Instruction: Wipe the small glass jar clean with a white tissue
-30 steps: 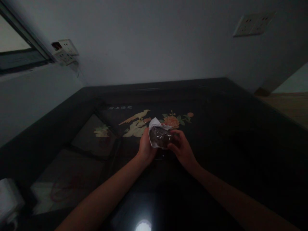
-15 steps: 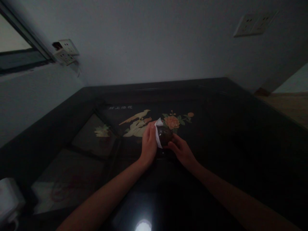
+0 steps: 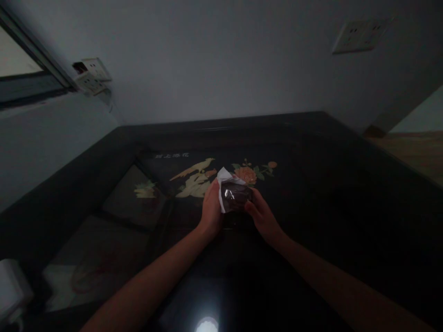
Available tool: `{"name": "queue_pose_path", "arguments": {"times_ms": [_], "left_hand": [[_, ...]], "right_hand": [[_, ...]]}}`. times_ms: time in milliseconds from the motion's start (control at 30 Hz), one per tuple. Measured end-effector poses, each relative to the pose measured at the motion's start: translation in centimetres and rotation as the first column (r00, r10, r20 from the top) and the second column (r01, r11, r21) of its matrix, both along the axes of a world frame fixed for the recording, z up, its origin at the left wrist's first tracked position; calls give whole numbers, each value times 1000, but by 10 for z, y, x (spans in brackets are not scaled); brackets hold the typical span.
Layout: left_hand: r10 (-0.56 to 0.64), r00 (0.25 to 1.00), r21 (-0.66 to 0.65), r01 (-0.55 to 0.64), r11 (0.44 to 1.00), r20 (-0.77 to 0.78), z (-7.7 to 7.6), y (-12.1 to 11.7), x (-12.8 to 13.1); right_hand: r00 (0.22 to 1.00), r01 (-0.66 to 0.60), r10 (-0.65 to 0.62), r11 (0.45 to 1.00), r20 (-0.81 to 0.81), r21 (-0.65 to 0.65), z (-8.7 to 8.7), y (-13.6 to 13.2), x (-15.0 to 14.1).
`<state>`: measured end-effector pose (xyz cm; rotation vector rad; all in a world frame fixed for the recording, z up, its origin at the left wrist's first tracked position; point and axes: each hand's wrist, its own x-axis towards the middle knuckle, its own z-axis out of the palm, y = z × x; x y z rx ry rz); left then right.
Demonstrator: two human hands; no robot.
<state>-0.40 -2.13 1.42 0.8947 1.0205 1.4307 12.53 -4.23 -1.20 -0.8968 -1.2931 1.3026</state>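
Both of my hands hold one small dark object (image 3: 236, 197) with a glossy, see-through skin and a white wrapper edge at its left and top. My left hand (image 3: 209, 212) closes around its left side, fingers pressed on the white edge. My right hand (image 3: 262, 216) grips its right side with curled fingers. The object is just above a black lacquered table (image 3: 328, 193) painted with a pale bird (image 3: 194, 175) and an orange flower (image 3: 246, 173). The room is dim, so I cannot name the object.
A white wall rises behind the table, with a socket plate (image 3: 360, 34) at upper right and another socket (image 3: 90, 76) at upper left beside a window frame. Something white (image 3: 12, 290) sits at the lower left edge. A lamp glare (image 3: 206, 324) reflects near the front.
The object has been turned in my hands: half a second ago it showed a rounded dark face with a narrow white strip, now its wider glossy side and more white wrapper show. My hands stay in place.
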Motion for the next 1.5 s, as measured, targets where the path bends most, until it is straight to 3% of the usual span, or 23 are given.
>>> {"name": "queue_pose_path", "arguments": {"times_ms": [133, 367, 467, 700, 867, 967, 1067, 1133, 1233, 1333, 1400, 1500], "left_hand": [[-21, 988, -57, 30, 998, 151, 0, 0, 2], [46, 990, -79, -36, 996, 135, 8, -1, 0], [53, 990, -92, -41, 995, 133, 12, 1, 0], [89, 996, -37, -88, 995, 18, 12, -2, -1], [45, 999, -53, -45, 998, 2, 8, -3, 0], [43, 993, -90, -33, 995, 110, 11, 1, 1], [-30, 976, -115, 56, 992, 216, 13, 5, 2], [-48, 974, -135, 79, 988, 220, 10, 6, 2], [-61, 997, -95, 66, 993, 55, 2, 4, -1], [-100, 964, 111, 131, 985, -248, 1, -1, -6], [-56, 898, 256, 183, 949, -436, 5, -5, -9], [83, 772, 472, 295, 831, -630, 14, -8, -12]], "right_hand": [[999, -3, 2, 1000, 36, 30, 0, -1, -2], [987, 32, -36, 999, 156, 31, 2, -3, -3], [993, -31, 32, 999, 118, -15, 4, -2, -2], [981, -186, 184, 982, 57, 22, -6, -1, -2], [994, -87, 89, 995, 61, -39, -6, -3, -2], [996, -83, 83, 996, 16, -26, -4, -1, -1], [997, -71, 71, 997, 13, 3, -5, 1, 1], [997, -74, 74, 997, 3, 11, -5, 2, 1], [997, -81, 81, 997, -19, 13, -5, 2, 2], [997, -71, 71, 997, 2, 26, -3, 1, 1], [998, -58, 58, 997, 0, 48, -1, 0, 0], [998, -59, 60, 996, -24, 60, 0, -1, 0]]}}
